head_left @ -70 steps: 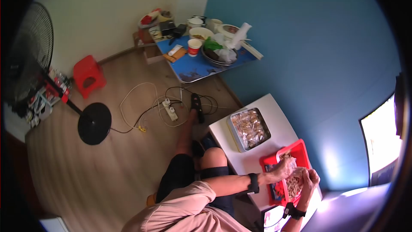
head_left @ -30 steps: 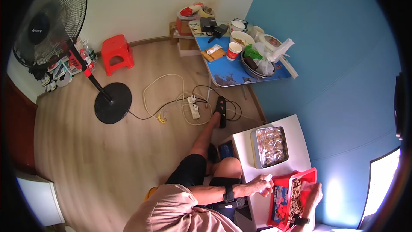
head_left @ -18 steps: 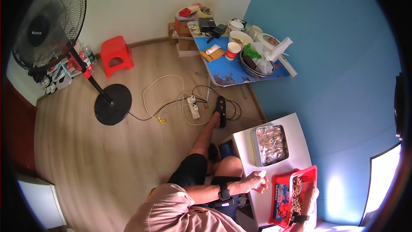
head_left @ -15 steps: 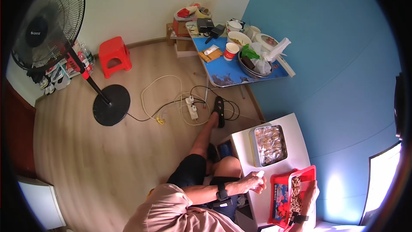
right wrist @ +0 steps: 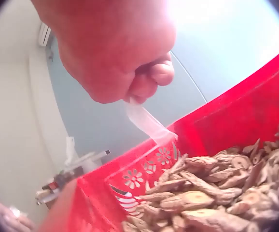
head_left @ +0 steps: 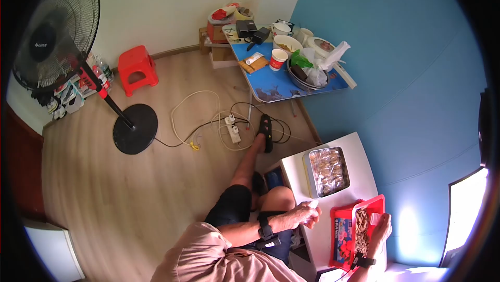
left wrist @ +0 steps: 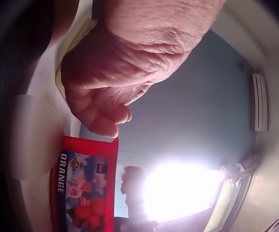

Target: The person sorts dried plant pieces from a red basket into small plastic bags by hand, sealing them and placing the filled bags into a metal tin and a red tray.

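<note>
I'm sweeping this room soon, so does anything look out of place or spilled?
The cables lie in loose loops on the floor around the power strip, near the black shoe: untidy, and perhaps a trip risk. I see no spill around the red basket.

My surface: white cabinet top (head_left: 360, 164), lower right of the head frame, running slantwise down toward the bottom edge. Two containers directly on it. Toward its upper end: rectangular metal tin (head_left: 308, 178), lidless, packed with clear-wrapped brown pieces (head_left: 329, 171). Below that, near but apart: red plastic basket (head_left: 383, 202), upright, cutout flower pattern in one wall per my right wrist view, dried tan slices (head_left: 361, 232) inside. Printed label (head_left: 342, 241) reading "ORANGE" on its left side. Can't make out the cabinet top's lowest part, it's partly covered.
</note>
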The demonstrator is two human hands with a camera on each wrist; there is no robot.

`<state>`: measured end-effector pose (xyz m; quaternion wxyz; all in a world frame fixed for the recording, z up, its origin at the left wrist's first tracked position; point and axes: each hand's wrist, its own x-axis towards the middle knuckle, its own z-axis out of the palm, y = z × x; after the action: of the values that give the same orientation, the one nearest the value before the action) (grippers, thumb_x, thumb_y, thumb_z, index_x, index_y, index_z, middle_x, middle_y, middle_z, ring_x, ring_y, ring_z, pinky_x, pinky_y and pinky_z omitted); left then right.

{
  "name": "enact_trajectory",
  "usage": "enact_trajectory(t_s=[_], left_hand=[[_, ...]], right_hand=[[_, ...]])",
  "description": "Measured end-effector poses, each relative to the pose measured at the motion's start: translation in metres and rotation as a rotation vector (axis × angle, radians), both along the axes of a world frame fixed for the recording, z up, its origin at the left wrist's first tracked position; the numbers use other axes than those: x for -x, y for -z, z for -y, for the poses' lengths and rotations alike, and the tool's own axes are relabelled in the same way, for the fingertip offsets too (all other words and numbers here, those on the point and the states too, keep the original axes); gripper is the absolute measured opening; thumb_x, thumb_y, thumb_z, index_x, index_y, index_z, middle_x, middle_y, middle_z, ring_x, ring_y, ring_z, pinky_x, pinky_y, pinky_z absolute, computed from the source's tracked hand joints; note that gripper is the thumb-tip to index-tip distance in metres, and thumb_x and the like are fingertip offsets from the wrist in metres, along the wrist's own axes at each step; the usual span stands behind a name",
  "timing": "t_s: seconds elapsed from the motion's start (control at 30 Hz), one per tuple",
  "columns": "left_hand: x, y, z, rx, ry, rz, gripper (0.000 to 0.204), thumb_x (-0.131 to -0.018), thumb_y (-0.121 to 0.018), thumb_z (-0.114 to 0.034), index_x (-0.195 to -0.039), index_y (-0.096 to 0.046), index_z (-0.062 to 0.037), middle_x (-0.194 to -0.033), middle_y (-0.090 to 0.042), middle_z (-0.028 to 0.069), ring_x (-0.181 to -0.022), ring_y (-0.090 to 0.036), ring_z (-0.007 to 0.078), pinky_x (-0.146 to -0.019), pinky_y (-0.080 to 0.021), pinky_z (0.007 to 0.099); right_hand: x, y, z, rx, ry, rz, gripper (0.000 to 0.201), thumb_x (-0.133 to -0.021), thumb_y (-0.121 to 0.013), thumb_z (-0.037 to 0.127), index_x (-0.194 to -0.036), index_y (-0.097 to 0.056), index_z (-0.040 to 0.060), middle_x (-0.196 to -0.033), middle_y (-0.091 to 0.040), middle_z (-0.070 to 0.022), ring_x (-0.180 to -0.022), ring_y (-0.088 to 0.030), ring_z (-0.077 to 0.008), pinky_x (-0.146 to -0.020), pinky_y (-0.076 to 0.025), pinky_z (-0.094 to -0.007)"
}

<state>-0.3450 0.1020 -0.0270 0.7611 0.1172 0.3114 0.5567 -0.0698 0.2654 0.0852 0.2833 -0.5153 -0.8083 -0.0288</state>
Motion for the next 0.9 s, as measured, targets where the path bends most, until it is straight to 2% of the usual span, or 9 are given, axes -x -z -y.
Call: enact_trajectory(t_s=[0.1, 0.17, 0.23, 0.3, 0.37, 0.5, 0.63, 0.73, 0.9], left_hand=[[0.003, 0.006, -0.002, 0.002, 0.036, 0.024, 0.011, -0.090, -0.057, -0.015, -0.097, -0.055, -0.0067, -0.071, -0.058, 0.0015, -0.053, -0.057, 0.0121, -0.050, -0.051, 0.0255], [0.006, 0.011, -0.001, -0.014, 0.055, 0.005, 0.014, -0.093, -0.056, -0.021, -0.097, -0.056, -0.0072, -0.069, -0.058, 0.0008, -0.051, -0.057, 0.0123, -0.050, -0.052, 0.0270], [0.011, 0.018, 0.000, -0.020, 0.115, 0.066, 0.020, -0.095, -0.054, -0.027, -0.099, -0.057, -0.0073, -0.067, -0.058, 0.0002, -0.050, -0.058, 0.0132, -0.051, -0.053, 0.0286], [0.017, 0.030, -0.001, -0.049, 0.199, 0.253, 0.026, -0.096, -0.053, -0.032, -0.101, -0.059, -0.0068, -0.067, -0.057, -0.0001, -0.054, -0.061, 0.0151, -0.053, -0.054, 0.0319], [0.016, 0.047, 0.000, -0.029, 0.277, 0.440, 0.031, -0.097, -0.052, -0.036, -0.105, -0.058, -0.0068, -0.067, -0.053, 0.0000, -0.058, -0.054, 0.0150, -0.056, -0.049, 0.0337], [0.030, 0.007, 0.019, 0.000, 0.339, 0.442, 0.038, -0.097, -0.048, -0.041, -0.110, -0.054, -0.0057, -0.066, -0.044, -0.0005, -0.058, -0.047, 0.0143, -0.056, -0.046, 0.0327], [0.034, -0.019, 0.048, -0.033, 0.337, 0.298, 0.046, -0.096, -0.045, -0.051, -0.106, -0.058, -0.0071, -0.071, -0.053, 0.0035, -0.057, -0.050, 0.0171, -0.053, -0.044, 0.0331], [0.039, -0.022, 0.066, -0.061, 0.325, 0.326, 0.057, -0.092, -0.046, -0.062, -0.104, -0.060, -0.0079, -0.075, -0.059, 0.0076, -0.057, -0.052, 0.0201, -0.052, -0.043, 0.0340], [0.052, -0.012, 0.088, -0.121, 0.322, 0.473, 0.075, -0.081, -0.046, -0.077, -0.106, -0.060, -0.0076, -0.081, -0.061, 0.0105, -0.059, -0.054, 0.0228, -0.053, -0.043, 0.0358]], right_hand=[[-0.026, 0.014, -0.016, 0.120, -0.051, 0.279, 0.010, -0.091, -0.048, 0.007, -0.086, -0.055, 0.0035, -0.076, -0.059, -0.0204, -0.069, -0.061, -0.0383, -0.061, -0.047, -0.0446], [-0.026, 0.009, -0.017, 0.059, -0.059, -0.171, 0.010, -0.092, -0.048, 0.006, -0.085, -0.055, 0.0034, -0.065, -0.053, -0.0110, -0.057, -0.051, -0.0187, -0.054, -0.042, -0.0359], [-0.038, 0.013, -0.030, -0.030, -0.148, -0.245, 0.010, -0.092, -0.052, 0.007, -0.083, -0.055, 0.0037, -0.063, -0.046, -0.0016, -0.055, -0.042, -0.0100, -0.050, -0.037, -0.0286], [-0.001, -0.031, 0.013, 0.486, -0.090, -0.557, 0.011, -0.091, -0.053, 0.007, -0.080, -0.055, 0.0047, -0.065, -0.044, 0.0044, -0.054, -0.037, -0.0048, -0.047, -0.030, -0.0223], [0.051, -0.053, 0.057, 0.509, -0.165, -0.690, 0.011, -0.089, -0.053, 0.004, -0.079, -0.054, 0.0061, -0.065, -0.044, 0.0052, -0.052, -0.037, -0.0028, -0.044, -0.027, -0.0197], [0.098, -0.060, 0.106, 0.869, -0.419, -0.781, 0.009, -0.086, -0.054, 0.000, -0.079, -0.058, 0.0034, -0.064, -0.048, 0.0037, -0.050, -0.038, -0.0035, -0.044, -0.026, -0.0201], [0.140, -0.039, 0.122, 1.197, -0.757, -0.505, 0.008, -0.088, -0.062, 0.008, -0.089, -0.064, 0.0005, -0.073, -0.062, -0.0037, -0.060, -0.056, -0.0119, -0.054, -0.042, -0.0248], [0.173, -0.020, 0.134, 0.792, -1.042, -0.193, 0.012, -0.088, -0.060, 0.008, -0.098, -0.062, 0.0027, -0.083, -0.067, -0.0168, -0.077, -0.066, -0.0345, -0.068, -0.052, -0.0394], [0.186, -0.004, 0.148, 0.556, -1.065, -0.015, 0.013, -0.083, -0.061, 0.004, -0.096, -0.062, 0.0034, -0.079, -0.065, -0.0153, -0.072, -0.065, -0.0364, -0.063, -0.052, -0.0411]])
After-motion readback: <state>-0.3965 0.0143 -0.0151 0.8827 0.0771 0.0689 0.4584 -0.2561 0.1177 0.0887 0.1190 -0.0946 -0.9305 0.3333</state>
